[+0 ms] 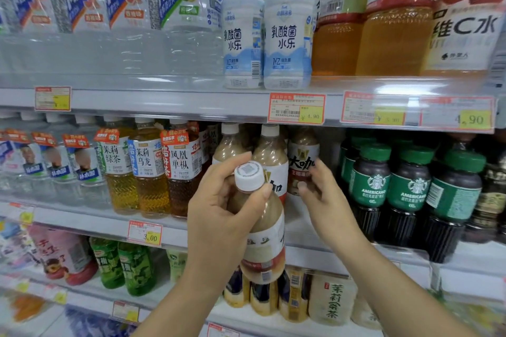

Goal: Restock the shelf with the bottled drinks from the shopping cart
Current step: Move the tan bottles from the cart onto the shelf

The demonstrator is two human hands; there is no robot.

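My left hand [219, 210] grips a beige milk-tea bottle [264, 238] by its neck, just under the white cap, and holds it tilted in front of the middle shelf [90, 223]. My right hand [321, 194] reaches into that shelf and holds a matching milk-tea bottle [302, 156] standing further back, fingers curled round its label. Two more of the same bottles [269, 153] stand to the left of it, partly hidden behind my left hand.
Green-capped dark coffee bottles [410, 186] crowd the right of the middle shelf, tea bottles [153, 169] the left. The upper shelf carries water, white yoghurt drinks [287, 35] and orange juices. Below are green tea bottles [134, 268] and a pale tea bottle [332, 299]. Price tags line the shelf edges.
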